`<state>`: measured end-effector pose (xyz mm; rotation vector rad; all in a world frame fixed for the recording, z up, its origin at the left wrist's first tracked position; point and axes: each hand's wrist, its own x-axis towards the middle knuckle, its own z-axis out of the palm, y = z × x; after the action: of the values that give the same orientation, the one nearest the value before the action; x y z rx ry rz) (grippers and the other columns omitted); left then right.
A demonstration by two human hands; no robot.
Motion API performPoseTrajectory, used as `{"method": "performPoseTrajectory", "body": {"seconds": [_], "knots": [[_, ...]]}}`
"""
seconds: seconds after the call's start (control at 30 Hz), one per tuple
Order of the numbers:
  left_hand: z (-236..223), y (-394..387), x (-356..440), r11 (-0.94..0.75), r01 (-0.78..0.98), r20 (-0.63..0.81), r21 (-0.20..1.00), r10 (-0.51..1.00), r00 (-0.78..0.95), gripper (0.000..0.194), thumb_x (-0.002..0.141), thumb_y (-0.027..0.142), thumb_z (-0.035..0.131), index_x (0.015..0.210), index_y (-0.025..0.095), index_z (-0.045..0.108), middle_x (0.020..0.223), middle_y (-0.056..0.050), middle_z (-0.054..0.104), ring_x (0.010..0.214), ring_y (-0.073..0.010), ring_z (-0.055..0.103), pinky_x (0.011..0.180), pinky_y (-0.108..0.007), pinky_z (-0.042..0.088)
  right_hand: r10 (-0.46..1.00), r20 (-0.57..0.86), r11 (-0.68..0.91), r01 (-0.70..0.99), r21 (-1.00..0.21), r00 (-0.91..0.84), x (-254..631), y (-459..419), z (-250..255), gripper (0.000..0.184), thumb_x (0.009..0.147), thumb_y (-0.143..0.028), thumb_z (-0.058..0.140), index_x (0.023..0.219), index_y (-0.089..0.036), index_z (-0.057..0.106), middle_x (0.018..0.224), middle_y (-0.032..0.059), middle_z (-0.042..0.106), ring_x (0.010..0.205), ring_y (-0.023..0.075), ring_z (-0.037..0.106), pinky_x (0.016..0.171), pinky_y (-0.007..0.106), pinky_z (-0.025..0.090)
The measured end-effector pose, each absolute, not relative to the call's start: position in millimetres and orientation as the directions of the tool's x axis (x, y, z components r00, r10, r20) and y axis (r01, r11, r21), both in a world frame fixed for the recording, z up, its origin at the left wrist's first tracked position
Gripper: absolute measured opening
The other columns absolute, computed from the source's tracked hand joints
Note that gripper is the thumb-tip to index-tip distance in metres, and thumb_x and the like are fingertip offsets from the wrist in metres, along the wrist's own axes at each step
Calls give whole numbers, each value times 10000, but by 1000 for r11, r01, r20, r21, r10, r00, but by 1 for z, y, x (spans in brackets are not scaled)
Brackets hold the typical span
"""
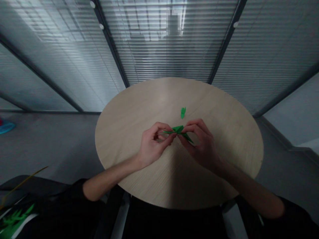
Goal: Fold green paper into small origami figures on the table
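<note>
Between both hands, over the middle of the round table, is a piece of folded green paper [177,129] with pointed ends. My left hand [155,143] pinches its left side between thumb and fingers. On the other side, my right hand [199,139] grips it with thumb and forefinger, and one pointed end sticks out below those fingers. Just beyond the hands, a smaller folded green piece [183,112] lies on the tabletop, touched by neither hand.
The round wooden table [139,99] stands close to a glass partition with blinds [174,59]. At the lower left are a dark bag-like shape and green leaf-like pieces [18,217]. A blue object [7,127] rests on the grey floor at far left.
</note>
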<state>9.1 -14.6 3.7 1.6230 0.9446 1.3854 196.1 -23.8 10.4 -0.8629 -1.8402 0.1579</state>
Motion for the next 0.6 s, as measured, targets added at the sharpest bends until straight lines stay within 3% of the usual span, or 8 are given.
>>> {"method": "performPoseTrajectory", "body": {"seconds": [0.13, 0.27, 0.37, 0.47, 0.6], "knots": [[6, -11, 9, -392, -2, 389, 920, 913, 124, 216, 841, 289, 764, 952, 184, 611, 799, -4, 710, 515, -68, 630, 461, -140, 543, 612, 766, 765, 397, -508, -198, 200, -23, 13, 102, 915, -247, 669, 1012, -234, 642, 988, 58, 610, 967, 224, 599, 861, 427, 547], [6, -9, 8, -365, 5, 360, 931, 920, 156, 212, 853, 290, 744, 968, 173, 609, 848, -18, 707, 473, -51, 611, 417, -124, 507, 749, 657, 651, 278, -706, -85, 205, -20, 12, 206, 1028, -304, 496, 1038, -225, 686, 1019, 57, 613, 916, 176, 633, 757, 335, 581], [6, -9, 7, -336, 10, 325, 942, 919, 223, 225, 870, 307, 733, 997, 167, 611, 834, -16, 700, 463, -45, 599, 422, -122, 507, 841, 531, 539, 227, -811, -101, 205, -16, 10, 179, 982, -340, 599, 1075, -221, 696, 999, 40, 629, 816, 141, 655, 658, 263, 581], [5, -10, 6, -325, -8, 315, 946, 912, 264, 239, 883, 317, 726, 1028, 170, 605, 864, -25, 706, 484, -50, 599, 448, -138, 535, 890, 418, 445, 147, -884, -181, 204, -15, 6, 171, 949, -350, 654, 1020, -201, 699, 847, 16, 678, 715, 127, 669, 598, 227, 566], [4, -10, 6, -316, -2, 304, 949, 913, 273, 280, 884, 328, 739, 1078, 180, 602, 954, -48, 719, 496, -50, 601, 444, -143, 535, 913, 372, 385, 49, -922, -168, 201, -14, 5, 126, 918, -314, 689, 900, -189, 685, 738, -2, 701, 627, 110, 670, 543, 196, 549]]}}
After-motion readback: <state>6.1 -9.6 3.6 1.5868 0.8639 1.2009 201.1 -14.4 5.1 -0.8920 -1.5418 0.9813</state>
